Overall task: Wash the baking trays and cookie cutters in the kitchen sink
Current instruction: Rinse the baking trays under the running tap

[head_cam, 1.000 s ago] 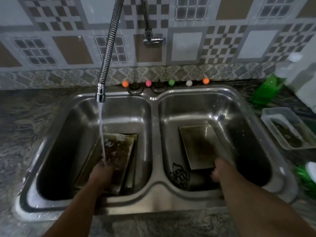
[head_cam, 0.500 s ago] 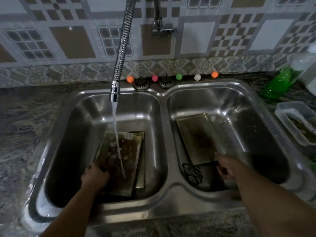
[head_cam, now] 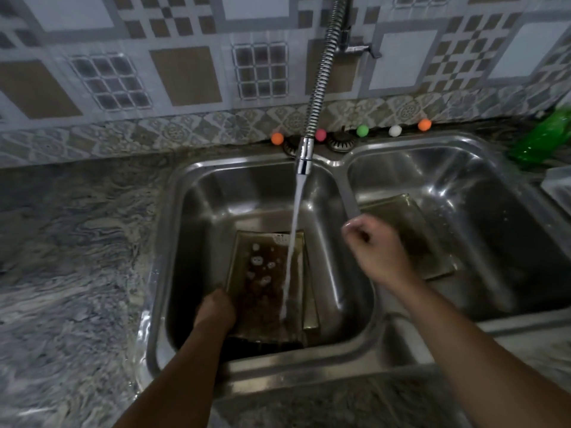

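Trays (head_cam: 265, 282) stacked in the left basin look stiff, thin and wet-slippery, best gripped by the rim where the left hand (head_cam: 214, 310) holds; the right hand (head_cam: 375, 245) hovers curled, apparently empty.

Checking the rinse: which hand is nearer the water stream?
Right. The right hand hovers just right of the water stream; the left hand grips the tray farther left.

Brown-stained baking tray (head_cam: 265, 285) in a silver steel sink (head_cam: 346, 186); grey swirled marble table (head_cam: 77, 242); beige, white and grey checked wall tiles (head_cam: 185, 75); green bottle (head_cam: 540, 140).
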